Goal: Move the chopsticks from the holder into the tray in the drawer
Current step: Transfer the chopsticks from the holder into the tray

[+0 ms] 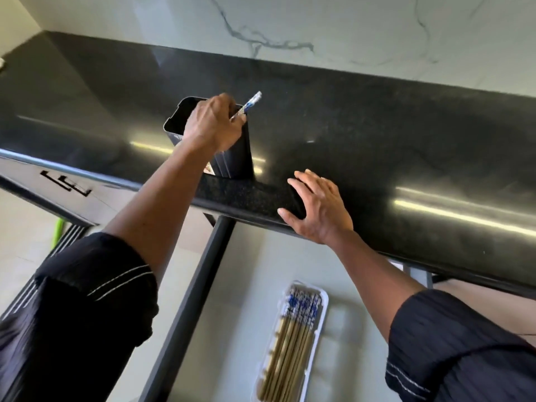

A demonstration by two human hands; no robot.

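— How many chopsticks (250, 105) are gripped?
— One blue-patterned end is seen, pinched by the left hand (213, 123) fingers over the black holder (232, 158) on the table (377, 126).
— Elsewhere?
— A bundle, uncounted, lies in one white tray (320, 311) in the drawer (246, 271). The right hand (317, 208) is spread flat, holding nothing.

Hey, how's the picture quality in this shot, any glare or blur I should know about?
Head view: bright streaks of glare cross the glossy black countertop; the wide lens bends its front edge; the chopsticks in the left hand look slightly smeared; the right hand casts a dark shadow on the counter; the tray in the drawer reads fairly sharp.
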